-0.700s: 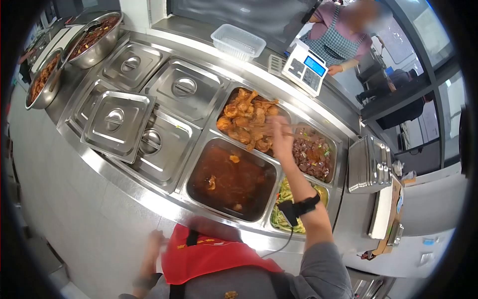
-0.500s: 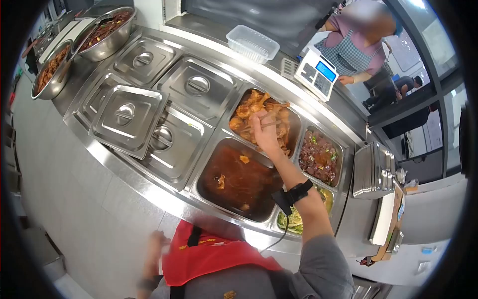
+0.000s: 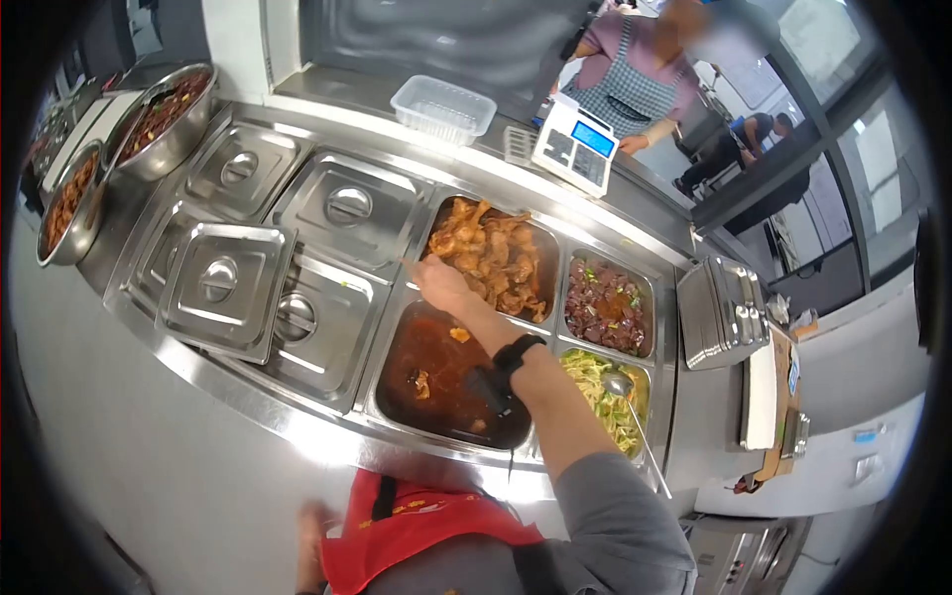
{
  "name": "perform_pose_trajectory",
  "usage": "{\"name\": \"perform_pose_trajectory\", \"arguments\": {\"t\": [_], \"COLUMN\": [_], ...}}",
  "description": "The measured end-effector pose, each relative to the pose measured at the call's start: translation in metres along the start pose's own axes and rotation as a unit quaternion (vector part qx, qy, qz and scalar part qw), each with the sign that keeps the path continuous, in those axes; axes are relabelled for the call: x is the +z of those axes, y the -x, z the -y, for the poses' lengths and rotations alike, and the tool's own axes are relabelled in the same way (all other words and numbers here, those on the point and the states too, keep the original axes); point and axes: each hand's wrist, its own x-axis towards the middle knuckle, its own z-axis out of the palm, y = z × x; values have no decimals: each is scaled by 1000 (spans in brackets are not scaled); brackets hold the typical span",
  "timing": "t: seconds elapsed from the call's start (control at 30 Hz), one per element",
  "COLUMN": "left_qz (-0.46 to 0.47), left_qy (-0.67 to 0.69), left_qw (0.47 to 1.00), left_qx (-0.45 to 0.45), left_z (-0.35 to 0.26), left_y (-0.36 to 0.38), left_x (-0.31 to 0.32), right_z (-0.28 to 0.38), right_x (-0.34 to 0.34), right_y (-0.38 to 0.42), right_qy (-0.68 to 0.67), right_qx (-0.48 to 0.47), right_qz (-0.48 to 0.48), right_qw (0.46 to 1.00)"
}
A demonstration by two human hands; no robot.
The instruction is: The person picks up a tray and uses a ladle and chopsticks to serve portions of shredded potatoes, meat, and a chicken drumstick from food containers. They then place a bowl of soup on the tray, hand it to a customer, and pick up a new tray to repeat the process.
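My right hand (image 3: 442,284) is over the left rim of the pan of braised chicken pieces (image 3: 496,256), its fingers closed. A thin tip shows beside the fingers, too small to tell what it is. Beneath my right forearm, which wears a black strap, lies a pan of dark red-brown sauce (image 3: 436,362) with a few scraps in it. My left hand (image 3: 313,526) hangs low beside the red apron (image 3: 426,526), blurred, and its fingers do not show clearly.
Lidded steel pans (image 3: 337,203) fill the counter's left, with one loose lid (image 3: 220,283) stacked on top. To the right are a pan of dark sliced meat (image 3: 607,302) and shredded vegetables (image 3: 595,397) with a ladle (image 3: 617,384). A scale (image 3: 575,147), plastic tub (image 3: 443,109) and person (image 3: 635,74) are behind.
My right hand has moved left and back from above the middle of the chicken to the pan's left rim. The view has shifted, and the ladle in the vegetables now shows.
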Motion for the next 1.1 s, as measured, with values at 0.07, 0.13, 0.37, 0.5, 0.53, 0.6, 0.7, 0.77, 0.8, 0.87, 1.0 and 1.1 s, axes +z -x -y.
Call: {"name": "perform_pose_trajectory", "arguments": {"t": [0.07,0.13,0.37,0.5,0.53,0.6,0.7,0.77,0.8,0.87,1.0,1.1], "left_qz": [5,8,49,147,183,256,319,366,388,403,411,417], "left_qy": [-4,-4,-62,-138,-157,-192,-265,-244,-233,-190,-141,-155], "left_qw": [1000,1000,997,979,970,947,909,894,886,892,899,893], "left_qx": [11,20,21,-2,-10,-6,37,79,100,81,53,69], "left_z": [-6,-11,-19,-18,-29,-39,-57,-65,-64,-48,-4,28], "left_y": [-4,-1,9,10,24,37,77,110,123,143,177,198], "left_x": [0,0,17,49,71,108,183,242,268,309,391,442], "right_z": [20,18,-41,-161,-192,-261,-324,-341,-362,-409,-460,-458], "right_x": [-28,-41,-116,-196,-216,-244,-258,-270,-270,-269,-306,-343], "right_y": [-1,8,135,262,298,380,467,495,503,514,526,560], "right_qy": [-26,-45,-12,140,141,189,179,210,217,230,202,143], "right_qx": [39,20,14,258,357,359,473,518,492,438,337,175], "right_qz": [64,61,-105,-181,-182,-206,-191,-165,-159,-151,-103,-70], "right_qw": [997,997,994,938,905,891,841,813,828,856,914,972]}}
